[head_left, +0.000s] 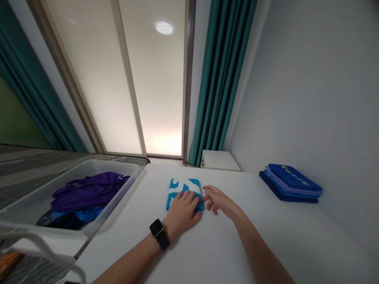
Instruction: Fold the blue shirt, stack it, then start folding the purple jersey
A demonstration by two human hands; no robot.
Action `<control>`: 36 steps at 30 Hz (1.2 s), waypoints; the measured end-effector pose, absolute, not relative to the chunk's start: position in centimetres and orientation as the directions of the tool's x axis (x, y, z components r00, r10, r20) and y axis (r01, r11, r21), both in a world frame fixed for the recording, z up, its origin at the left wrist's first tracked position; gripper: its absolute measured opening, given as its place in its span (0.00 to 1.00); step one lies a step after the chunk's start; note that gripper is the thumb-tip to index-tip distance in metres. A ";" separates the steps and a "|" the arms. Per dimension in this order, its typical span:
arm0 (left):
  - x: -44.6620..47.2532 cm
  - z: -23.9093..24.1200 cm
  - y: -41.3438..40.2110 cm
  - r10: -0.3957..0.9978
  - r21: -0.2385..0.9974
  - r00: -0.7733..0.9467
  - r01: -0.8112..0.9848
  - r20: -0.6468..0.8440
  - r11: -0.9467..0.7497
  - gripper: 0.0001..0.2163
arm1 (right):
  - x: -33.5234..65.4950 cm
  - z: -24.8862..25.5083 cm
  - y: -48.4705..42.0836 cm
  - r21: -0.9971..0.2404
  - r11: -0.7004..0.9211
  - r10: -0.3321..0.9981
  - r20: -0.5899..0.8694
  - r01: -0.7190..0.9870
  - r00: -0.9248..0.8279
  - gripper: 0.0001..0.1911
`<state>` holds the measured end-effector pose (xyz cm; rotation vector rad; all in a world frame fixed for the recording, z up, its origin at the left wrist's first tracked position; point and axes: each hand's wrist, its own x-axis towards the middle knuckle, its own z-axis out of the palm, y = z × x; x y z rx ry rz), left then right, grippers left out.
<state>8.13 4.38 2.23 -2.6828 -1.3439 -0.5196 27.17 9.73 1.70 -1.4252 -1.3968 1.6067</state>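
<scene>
A folded blue and white piece of cloth (184, 184), perhaps a garment, lies as a small rectangle on the white table (201, 252). My left hand (183, 208) rests flat over its near part, fingers stretched out and a dark watch on the wrist. Just to the right of the cloth is my right hand (217, 200), its fingers apart and partly bent with nothing held. The right fingertips come close to the cloth's right edge; whether they touch it I cannot tell.
On the left stands a translucent plastic bin (20, 215) with crumpled purple clothing (89, 191) and blue and dark clothes. A stack of folded blue and purple clothes (291, 183) sits at the right by the wall. Beyond the table's far edge is a white cabinet (220, 159).
</scene>
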 end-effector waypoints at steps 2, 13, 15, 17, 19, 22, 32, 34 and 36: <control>8.3 2.1 4.4 0.765 0.064 0.542 0.800 0.349 -0.596 0.13 | 27.1 1.6 9.7 -0.914 -0.306 0.885 -0.376 0.266 -0.273 0.20; 7.6 0.9 4.6 0.802 0.130 0.465 0.830 0.376 -0.542 0.25 | 27.0 1.3 9.7 -0.920 -0.379 0.866 -0.391 0.100 -0.313 0.24; 7.7 0.8 4.6 0.804 0.128 0.457 0.835 0.380 -0.535 0.25 | 26.9 1.4 9.7 -0.923 -0.381 0.871 -0.379 0.058 -0.313 0.23; 7.8 0.7 4.7 0.808 0.123 0.448 0.842 0.382 -0.525 0.22 | 26.7 1.6 9.6 -0.927 -0.374 0.875 -0.358 0.015 -0.327 0.23; 7.8 0.5 4.9 0.814 0.112 0.441 0.851 0.378 -0.514 0.20 | 26.6 1.7 9.5 -0.930 -0.367 0.875 -0.339 -0.016 -0.346 0.23; 7.6 0.1 5.3 0.819 0.099 0.436 0.859 0.374 -0.502 0.18 | 26.2 1.5 9.4 -0.932 -0.362 0.877 -0.326 -0.037 -0.353 0.24; 6.6 0.1 5.5 0.774 0.151 0.415 0.829 0.479 -0.538 0.07 | 22.5 -0.9 10.6 -0.867 -0.377 0.923 -0.320 -0.325 -0.215 0.36; 6.7 0.4 5.0 0.763 0.158 0.434 0.813 0.479 -0.561 0.06 | 21.8 -1.3 11.1 -0.877 -0.345 0.938 -0.309 -0.335 -0.158 0.32; 6.8 0.7 4.4 0.744 0.167 0.480 0.777 0.466 -0.606 0.06 | 21.4 -1.5 11.5 -0.896 -0.299 0.954 -0.282 -0.329 -0.098 0.30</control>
